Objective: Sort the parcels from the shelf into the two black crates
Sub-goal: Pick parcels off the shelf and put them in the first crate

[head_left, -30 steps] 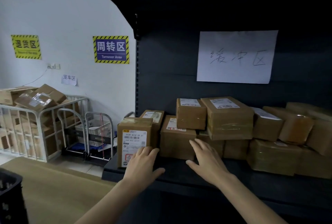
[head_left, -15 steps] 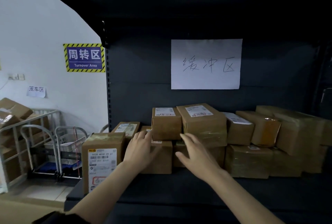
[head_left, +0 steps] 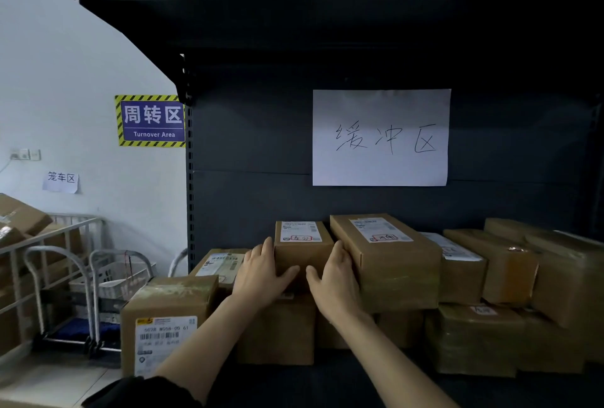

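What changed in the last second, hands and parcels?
Both hands rose from the lower parcels to the small box on top: left hand grips its left side, right hand its right. The box is not lifted yet; other parcels unmoved.

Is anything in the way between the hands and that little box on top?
No. The left hand and right hand hold the small parcel by its sides; the bigger parcel sits close beside the right hand.

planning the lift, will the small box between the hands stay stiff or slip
Probably stiff: the small cardboard parcel shows square edges between left hand and right hand. Bare cardboard likely grips well. It may scrape the larger parcel beside it.
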The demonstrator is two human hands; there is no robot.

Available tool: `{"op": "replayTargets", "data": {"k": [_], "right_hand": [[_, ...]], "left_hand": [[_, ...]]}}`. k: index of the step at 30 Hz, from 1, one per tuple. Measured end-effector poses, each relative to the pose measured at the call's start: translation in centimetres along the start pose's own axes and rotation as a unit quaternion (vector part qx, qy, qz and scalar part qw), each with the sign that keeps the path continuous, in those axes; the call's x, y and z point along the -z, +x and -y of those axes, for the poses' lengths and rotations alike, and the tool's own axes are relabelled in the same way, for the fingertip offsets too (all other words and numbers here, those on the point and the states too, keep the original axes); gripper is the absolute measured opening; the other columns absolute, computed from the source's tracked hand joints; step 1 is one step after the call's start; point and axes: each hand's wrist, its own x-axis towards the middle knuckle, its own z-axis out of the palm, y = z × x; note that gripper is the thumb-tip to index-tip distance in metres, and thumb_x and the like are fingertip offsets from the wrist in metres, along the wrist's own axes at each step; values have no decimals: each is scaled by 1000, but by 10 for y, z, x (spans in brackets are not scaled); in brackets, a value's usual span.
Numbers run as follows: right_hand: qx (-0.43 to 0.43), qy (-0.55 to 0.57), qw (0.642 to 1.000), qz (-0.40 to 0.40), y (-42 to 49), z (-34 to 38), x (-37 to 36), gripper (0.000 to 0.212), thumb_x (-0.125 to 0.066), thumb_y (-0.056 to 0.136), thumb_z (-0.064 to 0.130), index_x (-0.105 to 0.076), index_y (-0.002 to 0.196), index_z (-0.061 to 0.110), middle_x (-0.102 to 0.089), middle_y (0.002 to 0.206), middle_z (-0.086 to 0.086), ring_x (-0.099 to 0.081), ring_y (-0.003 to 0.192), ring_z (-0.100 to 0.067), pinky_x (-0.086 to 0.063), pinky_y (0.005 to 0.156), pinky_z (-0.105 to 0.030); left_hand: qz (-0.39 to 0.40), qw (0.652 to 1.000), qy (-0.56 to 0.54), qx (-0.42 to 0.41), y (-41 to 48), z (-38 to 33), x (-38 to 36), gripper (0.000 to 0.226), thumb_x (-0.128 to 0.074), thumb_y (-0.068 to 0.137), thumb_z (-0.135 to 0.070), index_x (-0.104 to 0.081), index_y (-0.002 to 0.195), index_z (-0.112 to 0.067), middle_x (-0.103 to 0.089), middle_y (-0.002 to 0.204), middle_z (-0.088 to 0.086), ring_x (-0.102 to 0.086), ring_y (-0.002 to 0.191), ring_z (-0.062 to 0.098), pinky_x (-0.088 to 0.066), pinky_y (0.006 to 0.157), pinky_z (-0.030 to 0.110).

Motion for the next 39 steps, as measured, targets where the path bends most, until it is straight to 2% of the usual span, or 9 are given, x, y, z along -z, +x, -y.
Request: {"op": "replayTargets", "data": {"k": [3, 6, 11, 15, 22, 24, 28, 32, 39], "right_hand": [[-11, 20, 1000, 14, 11, 0, -6, 80, -50, 93, 34, 3, 148, 10, -27, 150, -8, -38, 132, -20, -37, 102, -28], [-5, 34, 999, 11, 12, -2, -11, 77, -49, 93, 30, 2, 148, 12, -33, 147, -7, -41, 130, -18, -38, 101, -27], [55, 41, 997, -19, -8, -2, -15, 75, -48, 94, 29, 2, 148, 16, -27, 150, -3, -35, 133, -14, -35, 102, -22], [103, 79, 991, -41, -31, -3, -14, 73, -51, 93, 26, -3, 148, 18, -26, 150, 0, -32, 135, -11, -30, 99, -15], [142, 190, 970, -54, -78, -12, -6, 59, -53, 91, 25, -21, 141, 25, -34, 134, 15, -30, 120, 7, -28, 79, 9], [142, 220, 963, -65, -91, -16, -4, 50, -54, 91, 25, -29, 134, 28, -40, 126, 18, -37, 115, 9, -30, 81, 6], [121, 288, 946, -85, -111, -26, -4, 30, -58, 88, 21, -42, 112, 32, -54, 111, 15, -54, 108, -1, -48, 87, -16], [96, 308, 945, -57, -126, -38, -8, 33, -66, 83, 21, -43, 99, 39, -60, 107, 10, -59, 104, -6, -52, 81, -22], [89, 200, 976, 7, -137, -60, -26, 67, -71, 80, 17, -36, 137, 18, -39, 123, 13, -38, 115, 2, -32, 88, -5]], "left_hand": [[44, 992, -112, 29, 6, 0, -5, 77, -64, 82, -41, -22, 143, -18, -44, 140, 7, -47, 122, 21, -48, 97, 36], [58, 974, -216, 45, 5, 2, -8, 74, -68, 83, -30, -24, 142, -19, -47, 136, 7, -54, 99, 9, -52, 55, 9], [-21, 970, -242, 18, -15, 7, -2, 78, -72, 78, -31, -27, 141, -17, -50, 136, 1, -49, 122, 17, -42, 92, 23], [-65, 955, -288, -13, -46, 6, 7, 77, -70, 77, -39, -29, 140, -26, -50, 133, -9, -47, 123, 9, -42, 100, 28], [-97, 930, -355, -26, -99, -1, 13, 44, -36, 86, -64, -33, 128, -50, -50, 131, -20, -44, 123, -3, -39, 102, 26], [-106, 926, -362, -7, -113, -1, 11, 56, -30, 84, -63, -35, 134, -37, -51, 134, -10, -45, 126, 6, -41, 104, 35], [-112, 921, -374, 17, -141, -4, 9, 34, -32, 79, -61, -41, 109, -47, -58, 109, -21, -53, 102, -14, -46, 76, 6], [-96, 923, -372, 26, -160, 6, 4, 26, -43, 94, -35, -40, 119, -35, -57, 106, -23, -51, 99, -21, -43, 72, 0], [-45, 953, -299, -1, -180, 30, -9, 43, -55, 92, -12, -35, 127, -27, -50, 127, -16, -46, 110, -19, -42, 85, 2]]}}
